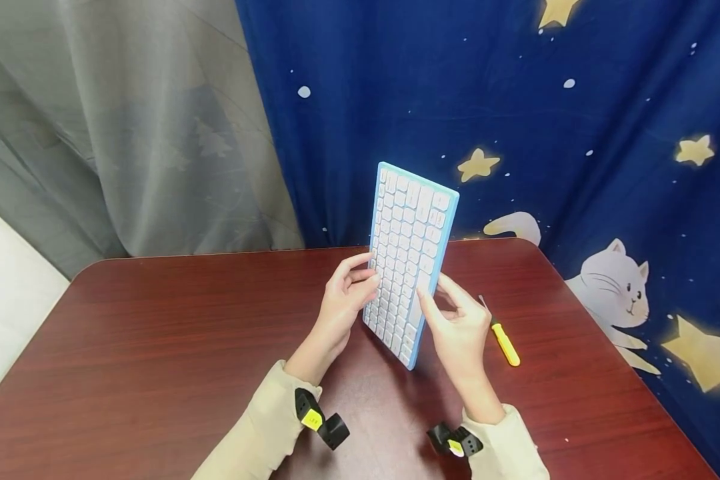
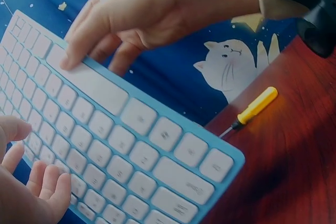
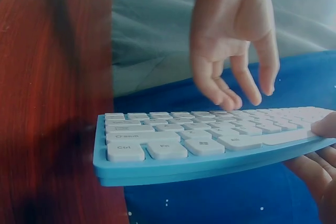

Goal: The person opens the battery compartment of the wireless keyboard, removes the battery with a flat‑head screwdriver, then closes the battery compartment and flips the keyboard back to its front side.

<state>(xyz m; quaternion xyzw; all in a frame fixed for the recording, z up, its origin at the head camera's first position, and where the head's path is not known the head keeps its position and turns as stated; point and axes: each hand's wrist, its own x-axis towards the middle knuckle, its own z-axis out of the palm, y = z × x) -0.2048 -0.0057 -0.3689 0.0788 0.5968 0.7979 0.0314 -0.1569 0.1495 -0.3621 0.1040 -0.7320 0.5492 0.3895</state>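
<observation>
A light blue keyboard [image 1: 403, 253] with white keys stands on end, tilted, above the table, its keys turned toward me. My right hand [image 1: 461, 330] grips its right long edge, the thumb on the space bar and fingers behind. By the left long edge is my left hand [image 1: 345, 293]; the right wrist view shows the left hand [image 3: 233, 30] with loosely bent fingers just over the keys, not wrapped round the board. In the left wrist view the right hand [image 2: 142, 19] pinches the keyboard's edge.
A screwdriver [image 1: 506, 343] with a yellow handle lies on the dark red wooden table [image 1: 174, 347], right of the right hand. Behind the table hang a grey curtain [image 1: 156, 133] and a blue curtain [image 1: 366, 100] with stars and a white cat.
</observation>
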